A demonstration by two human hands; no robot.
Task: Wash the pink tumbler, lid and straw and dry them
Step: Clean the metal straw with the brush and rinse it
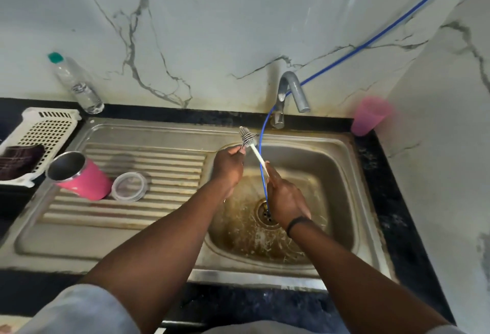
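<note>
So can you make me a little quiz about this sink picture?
1. True or false: the pink tumbler lies on its side on the draining board.
2. What does the right hand hold? A) brush B) sponge C) lid
3. Fill in: the lid lies beside the ____.

Key: 1 true. 2 A: it holds the brush by its handle, and the left hand touches the bristles. 3 tumbler.

head cam, 1 view | looks fwd + down over sink (pixel 342 148) | close, arm's reach | wide-angle, wall at top
</note>
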